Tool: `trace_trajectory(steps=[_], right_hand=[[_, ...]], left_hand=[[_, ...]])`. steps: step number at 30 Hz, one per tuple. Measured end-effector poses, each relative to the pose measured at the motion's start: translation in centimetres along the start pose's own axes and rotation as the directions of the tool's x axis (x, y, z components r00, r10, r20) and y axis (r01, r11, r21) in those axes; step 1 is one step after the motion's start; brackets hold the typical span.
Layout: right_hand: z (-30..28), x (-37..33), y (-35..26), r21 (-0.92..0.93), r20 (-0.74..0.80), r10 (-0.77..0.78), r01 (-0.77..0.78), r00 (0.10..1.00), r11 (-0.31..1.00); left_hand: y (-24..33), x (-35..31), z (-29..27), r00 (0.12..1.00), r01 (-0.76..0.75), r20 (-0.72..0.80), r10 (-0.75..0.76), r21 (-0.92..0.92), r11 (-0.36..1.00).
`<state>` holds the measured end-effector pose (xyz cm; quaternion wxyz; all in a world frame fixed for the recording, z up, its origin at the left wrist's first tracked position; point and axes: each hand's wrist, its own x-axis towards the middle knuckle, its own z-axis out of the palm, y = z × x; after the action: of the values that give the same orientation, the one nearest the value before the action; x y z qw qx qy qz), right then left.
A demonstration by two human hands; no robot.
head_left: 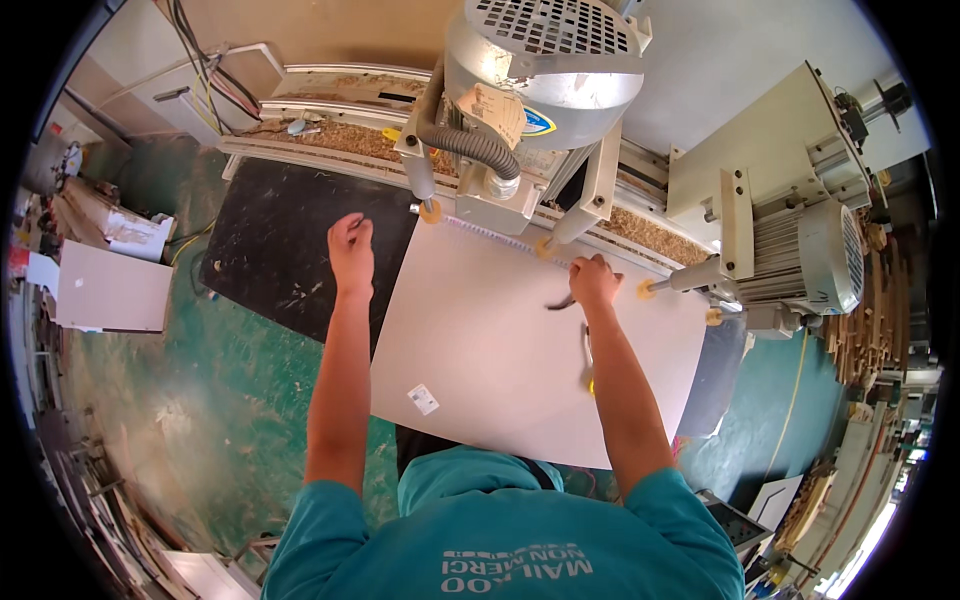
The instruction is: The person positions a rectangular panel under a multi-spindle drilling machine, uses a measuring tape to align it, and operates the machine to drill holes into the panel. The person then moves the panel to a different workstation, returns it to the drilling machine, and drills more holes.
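Note:
A large pale panel [490, 340] lies on the black work table [290, 230], with a small printed label [422, 399] near its front left corner. My left hand [350, 245] is over the black table left of the panel, its fingers curled together; whatever they may hold is hidden. Over the panel's far right part, my right hand [596, 280] is closed. A dark curved thing [562, 303] shows beside its fingers, too small to name. Next to my right forearm lies a slim curved thing [588, 350] with a yellow end, partly hidden by the arm.
Presser rods with yellowish feet [430, 211] stand at the panel's far edge, below a large motor [545, 75]. A second motor [815, 260] sits at the right. Sawdust [340, 140] fills the machine's channel. A board [115, 285] stands at the left, over green floor.

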<state>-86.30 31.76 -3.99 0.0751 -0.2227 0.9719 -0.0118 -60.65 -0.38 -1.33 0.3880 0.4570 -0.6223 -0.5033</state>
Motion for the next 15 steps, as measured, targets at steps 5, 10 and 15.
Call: trace_trajectory(steps=[5,10,15], right_hand=[[0.7,2.1,2.4,-0.029,-0.175,0.021,-0.027,0.984,0.999],[0.8,3.0,3.3,0.01,-0.27,-0.07,0.075,0.96,0.997],[0.9,4.1,3.4,-0.02,-0.246,-0.107,0.105,0.963,0.994]], left_hand=[[9.1,0.2,4.3,0.999,-0.03,-0.047,0.02,-0.215,0.976],[14.5,3.2,10.6,0.988,0.122,0.157,0.006,-0.789,0.602],[11.9,5.1,11.6,0.916,-0.402,-0.208,0.344,-0.434,0.806]])
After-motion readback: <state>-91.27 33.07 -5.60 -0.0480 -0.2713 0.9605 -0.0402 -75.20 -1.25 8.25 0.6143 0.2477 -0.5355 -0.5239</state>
